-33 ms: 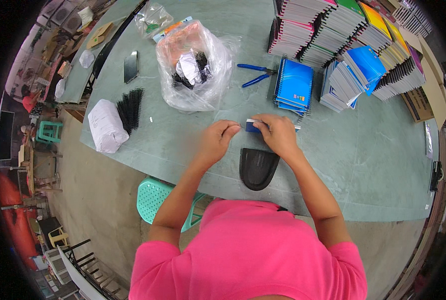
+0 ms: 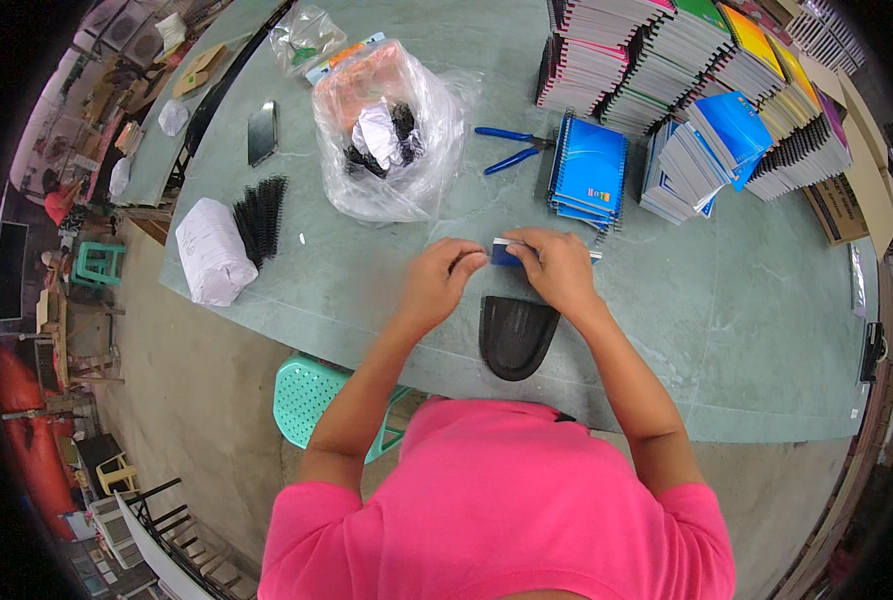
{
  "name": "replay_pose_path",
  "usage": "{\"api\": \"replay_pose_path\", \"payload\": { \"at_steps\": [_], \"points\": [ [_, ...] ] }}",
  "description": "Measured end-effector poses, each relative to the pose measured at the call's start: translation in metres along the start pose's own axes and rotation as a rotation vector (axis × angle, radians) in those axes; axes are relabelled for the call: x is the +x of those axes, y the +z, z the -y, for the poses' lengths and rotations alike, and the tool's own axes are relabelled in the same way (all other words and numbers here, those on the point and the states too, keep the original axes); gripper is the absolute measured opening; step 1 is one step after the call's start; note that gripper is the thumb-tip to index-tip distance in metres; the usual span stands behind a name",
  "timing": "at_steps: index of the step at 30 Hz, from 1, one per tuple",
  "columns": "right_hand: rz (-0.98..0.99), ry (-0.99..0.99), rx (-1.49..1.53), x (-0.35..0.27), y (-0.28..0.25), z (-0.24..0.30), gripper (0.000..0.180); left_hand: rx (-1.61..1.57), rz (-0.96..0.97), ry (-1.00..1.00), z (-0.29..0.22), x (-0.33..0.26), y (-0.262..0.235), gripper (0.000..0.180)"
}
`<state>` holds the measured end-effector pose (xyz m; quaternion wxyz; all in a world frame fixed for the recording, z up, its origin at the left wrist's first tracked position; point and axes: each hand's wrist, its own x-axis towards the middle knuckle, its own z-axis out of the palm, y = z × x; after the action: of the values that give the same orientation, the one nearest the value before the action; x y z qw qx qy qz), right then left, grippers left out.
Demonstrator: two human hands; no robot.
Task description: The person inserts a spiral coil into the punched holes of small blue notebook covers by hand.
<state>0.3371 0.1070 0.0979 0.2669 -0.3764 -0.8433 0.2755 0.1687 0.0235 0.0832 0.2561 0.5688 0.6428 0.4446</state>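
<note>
While gripping a small blue notepad (image 2: 506,255) on edge at the table (image 2: 756,330), with the right hand (image 2: 560,270) clamped on it between thumb and fingers, holding the left hand (image 2: 439,277) just beside the notepad's left end, thumb and fingertips pinched together. Cannot tell about any thin piece caught in that pinch: too small to make out. Could lose page alignment, probably, through a slackened or tilted right-hand grip. Might also bend or scuff the page edges by pressing in from a skewed angle with the left. Nearer the body, notice a black curved pad (image 2: 517,339), liable to be nudged by a low wrist. Farther out, see blue-handled pliers (image 2: 512,162) just beside a pile of blue spiral notebooks (image 2: 591,170); right of that pile, a leaning blue stack (image 2: 674,175) with its top books askew, likely to slide after a knock from a reaching forearm. Well apart on the left, find black coils (image 2: 259,220) beside a white wrapped bundle (image 2: 212,254), apt to tangle if grabbed together
</note>
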Motion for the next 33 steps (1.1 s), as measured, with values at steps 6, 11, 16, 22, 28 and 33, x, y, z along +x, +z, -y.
{"api": "replay_pose_path", "payload": {
  "at_steps": [6,11,16,22,28,33],
  "points": [
    [0.029,-0.004,0.009,-0.002,0.000,-0.002,0.012,0.091,-0.089,0.052,0.001,0.006,0.016,0.017],
    [-0.011,-0.099,-0.011,-0.001,0.005,-0.004,0.012,0.219,-0.221,0.311,0.001,0.015,0.022,0.018],
    [0.000,-0.140,-0.158,-0.008,0.001,-0.001,0.017,0.091,0.239,-0.013,0.002,0.018,-0.005,0.024],
    [-0.158,-0.115,0.002,-0.004,0.017,-0.003,0.015,0.115,0.356,-0.135,-0.001,0.025,-0.013,0.021],
    [-0.091,-0.166,0.030,-0.002,0.014,-0.009,0.025,0.056,0.180,0.011,-0.008,0.026,-0.013,0.020],
    [-0.112,-0.129,0.064,-0.001,0.014,-0.002,0.028,0.265,0.225,0.214,-0.004,0.025,-0.014,0.025]
  ]
}}
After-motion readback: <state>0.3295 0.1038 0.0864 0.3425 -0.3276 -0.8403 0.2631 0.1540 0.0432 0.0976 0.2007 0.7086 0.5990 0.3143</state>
